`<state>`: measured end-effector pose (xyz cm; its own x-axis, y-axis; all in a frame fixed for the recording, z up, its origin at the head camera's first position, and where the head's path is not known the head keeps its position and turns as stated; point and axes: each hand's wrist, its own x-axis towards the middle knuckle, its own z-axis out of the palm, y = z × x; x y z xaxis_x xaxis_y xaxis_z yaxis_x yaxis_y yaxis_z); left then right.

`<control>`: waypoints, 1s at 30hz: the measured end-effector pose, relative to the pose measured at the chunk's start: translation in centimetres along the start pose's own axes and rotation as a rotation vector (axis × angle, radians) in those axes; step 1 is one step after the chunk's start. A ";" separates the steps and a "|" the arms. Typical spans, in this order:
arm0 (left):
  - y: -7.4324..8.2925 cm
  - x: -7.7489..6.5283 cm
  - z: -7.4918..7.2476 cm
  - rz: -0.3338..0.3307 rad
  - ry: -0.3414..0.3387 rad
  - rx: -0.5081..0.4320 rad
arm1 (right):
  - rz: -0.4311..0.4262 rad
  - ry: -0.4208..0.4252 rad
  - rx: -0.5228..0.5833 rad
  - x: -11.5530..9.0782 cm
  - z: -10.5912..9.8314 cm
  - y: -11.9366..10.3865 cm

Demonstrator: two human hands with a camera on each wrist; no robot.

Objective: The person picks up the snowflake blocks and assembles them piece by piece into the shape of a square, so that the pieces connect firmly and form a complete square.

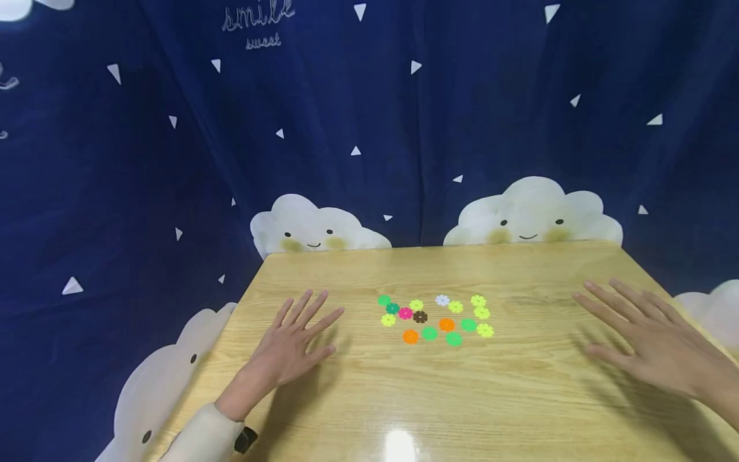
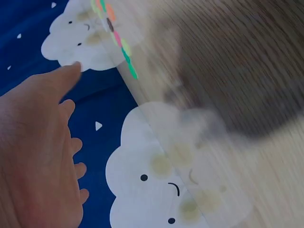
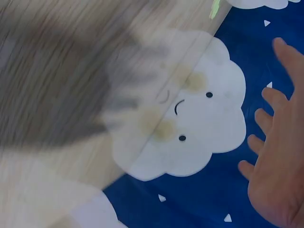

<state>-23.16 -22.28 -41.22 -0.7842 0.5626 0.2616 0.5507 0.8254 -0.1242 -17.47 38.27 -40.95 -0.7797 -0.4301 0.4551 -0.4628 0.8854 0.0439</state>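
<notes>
Several small notched plastic discs lie flat and loosely grouped near the middle of the table. Among them are a pink disc [image 1: 406,313], a brown disc [image 1: 420,317], a pale lavender disc [image 1: 442,300], a teal disc [image 1: 392,308], two orange discs [image 1: 447,325], and several green discs [image 1: 429,333] and yellow-green discs [image 1: 485,330]. To their left, my left hand [image 1: 288,350] is held over the table with fingers spread, holding nothing. My right hand [image 1: 658,340] hovers well to the right of the discs, fingers extended and also holding nothing. Both hands cast shadows on the wood.
The wooden table [image 1: 358,391] reflects a bright light at its near edge. Behind and beside it hangs a dark blue curtain [image 1: 346,96] printed with white triangles and smiling clouds [image 1: 534,208]. A pale sleeve [image 1: 204,436] and a black strap [image 1: 246,440] show at the left wrist.
</notes>
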 end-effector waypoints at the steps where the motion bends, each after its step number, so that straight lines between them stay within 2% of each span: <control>1: 0.1 0.2 0.1 0.009 0.001 -0.004 | 0.004 -0.008 0.008 0.1 0.2 -0.1; 7: 1.3 1.7 0.2 0.042 -0.037 -0.048 | 0.049 -0.082 0.084 0.8 1.4 -0.9; 15: 2.9 3.7 -0.4 -0.031 -0.139 -0.165 | 0.215 -0.293 0.234 2.6 1.7 -2.5; 19: 3.3 4.7 -0.4 -0.055 -0.205 -0.227 | 0.232 -0.327 0.371 3.9 2.4 -3.6; 25: 4.1 6.4 0.1 -0.063 -0.254 -0.319 | 0.204 -0.320 0.585 5.8 4.0 -4.7; 30: 4.9 8.2 0.9 -0.054 -0.339 -0.395 | 0.300 -0.381 0.844 7.1 5.7 -5.5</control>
<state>-27.16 -13.59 -40.57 -0.8270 0.5571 -0.0750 0.5212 0.8099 0.2690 -22.85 29.31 -43.03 -0.9302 -0.3667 0.0180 -0.2565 0.6139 -0.7466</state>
